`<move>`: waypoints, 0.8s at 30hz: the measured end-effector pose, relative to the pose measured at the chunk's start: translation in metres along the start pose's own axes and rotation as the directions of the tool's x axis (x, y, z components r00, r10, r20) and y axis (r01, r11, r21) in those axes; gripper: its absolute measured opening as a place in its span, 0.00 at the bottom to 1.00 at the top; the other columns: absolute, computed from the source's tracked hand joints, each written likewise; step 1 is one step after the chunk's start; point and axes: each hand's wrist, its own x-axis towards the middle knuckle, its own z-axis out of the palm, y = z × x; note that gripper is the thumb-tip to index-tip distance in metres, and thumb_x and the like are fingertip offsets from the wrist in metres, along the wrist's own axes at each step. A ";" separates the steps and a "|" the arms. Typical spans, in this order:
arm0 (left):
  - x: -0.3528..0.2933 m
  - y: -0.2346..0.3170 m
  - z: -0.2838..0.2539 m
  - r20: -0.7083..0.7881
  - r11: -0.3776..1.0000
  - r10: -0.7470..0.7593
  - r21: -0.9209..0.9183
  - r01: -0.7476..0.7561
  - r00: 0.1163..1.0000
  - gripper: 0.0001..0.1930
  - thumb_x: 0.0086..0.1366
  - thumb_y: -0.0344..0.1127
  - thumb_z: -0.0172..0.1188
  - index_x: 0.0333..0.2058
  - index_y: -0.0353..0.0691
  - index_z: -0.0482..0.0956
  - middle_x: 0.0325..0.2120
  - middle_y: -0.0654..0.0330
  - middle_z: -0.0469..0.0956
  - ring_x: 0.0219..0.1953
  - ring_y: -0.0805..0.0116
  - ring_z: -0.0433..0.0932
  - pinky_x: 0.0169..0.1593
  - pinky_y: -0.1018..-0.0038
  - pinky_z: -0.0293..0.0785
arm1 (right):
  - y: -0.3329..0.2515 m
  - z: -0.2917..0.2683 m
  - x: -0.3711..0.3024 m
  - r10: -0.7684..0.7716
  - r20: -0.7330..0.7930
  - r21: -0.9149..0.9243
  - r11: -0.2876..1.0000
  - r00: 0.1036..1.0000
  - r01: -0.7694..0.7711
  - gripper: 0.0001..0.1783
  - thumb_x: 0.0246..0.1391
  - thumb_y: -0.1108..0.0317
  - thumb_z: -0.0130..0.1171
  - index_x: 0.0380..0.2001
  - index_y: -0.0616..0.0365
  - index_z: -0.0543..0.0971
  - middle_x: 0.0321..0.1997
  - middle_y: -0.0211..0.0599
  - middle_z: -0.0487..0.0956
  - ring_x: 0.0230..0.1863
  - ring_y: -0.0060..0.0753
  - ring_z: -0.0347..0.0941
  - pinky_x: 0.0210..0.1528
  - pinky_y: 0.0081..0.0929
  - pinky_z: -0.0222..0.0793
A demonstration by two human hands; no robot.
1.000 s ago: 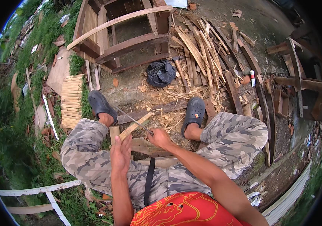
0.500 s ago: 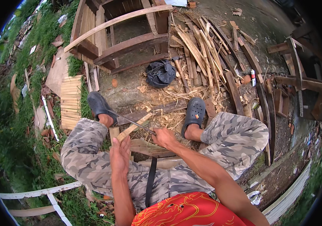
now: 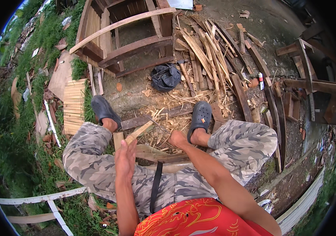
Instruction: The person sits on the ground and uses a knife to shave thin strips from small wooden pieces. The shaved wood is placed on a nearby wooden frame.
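My left hand [image 3: 125,162] is closed round the near end of a pale wooden strip [image 3: 139,131], which points away and to the right between my feet. To its right, my right hand [image 3: 178,139] is wrapped round the handle of a long, thin, dark-bladed knife [image 3: 159,125]. The handle itself is hidden in my fist. The blade slants up and left toward the strip's far end; whether they touch I cannot tell. Beneath the strip lie a short round piece of wood [image 3: 118,140] and a curved board [image 3: 152,152].
Pale shavings and a dark plank [image 3: 173,111] cover the ground between my shoes. Beyond are a black bag [image 3: 166,77], a hammer [image 3: 186,77] and a pile of split wood strips [image 3: 209,53]. A wooden frame [image 3: 136,49] stands far left; a slatted panel [image 3: 74,106] lies on grass.
My right hand has moved slightly right and away, carrying the knife; its blade has slid off the middle of the strip toward the far end. My left hand stays on the strip.
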 end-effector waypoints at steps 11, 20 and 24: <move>0.001 -0.001 0.001 0.027 0.998 0.047 -0.046 -0.045 0.999 0.39 0.72 0.58 0.50 0.62 0.23 0.58 0.64 0.35 0.61 0.68 0.48 0.61 0.69 0.60 0.56 | 0.029 0.014 0.006 0.198 0.006 0.007 0.980 0.980 -0.198 0.17 0.49 0.64 0.59 0.40 0.62 0.84 0.41 0.57 0.82 0.45 0.57 0.80 0.48 0.48 0.76; 0.007 -0.001 0.000 -0.034 0.990 0.065 -0.123 -0.069 0.997 0.38 0.73 0.57 0.49 0.64 0.27 0.57 0.64 0.35 0.61 0.67 0.49 0.64 0.68 0.62 0.59 | 0.047 0.025 0.001 0.375 0.080 0.051 0.924 0.924 -0.380 0.19 0.51 0.63 0.58 0.43 0.61 0.83 0.48 0.53 0.82 0.51 0.53 0.79 0.52 0.43 0.76; 0.009 -0.007 0.001 -0.034 0.976 0.136 -0.168 -0.140 0.990 0.31 0.74 0.57 0.47 0.65 0.39 0.60 0.62 0.38 0.64 0.65 0.51 0.66 0.67 0.63 0.61 | 0.048 0.022 -0.003 0.309 0.095 -0.002 0.951 0.946 -0.310 0.19 0.51 0.63 0.57 0.43 0.62 0.83 0.49 0.53 0.82 0.53 0.52 0.79 0.53 0.43 0.76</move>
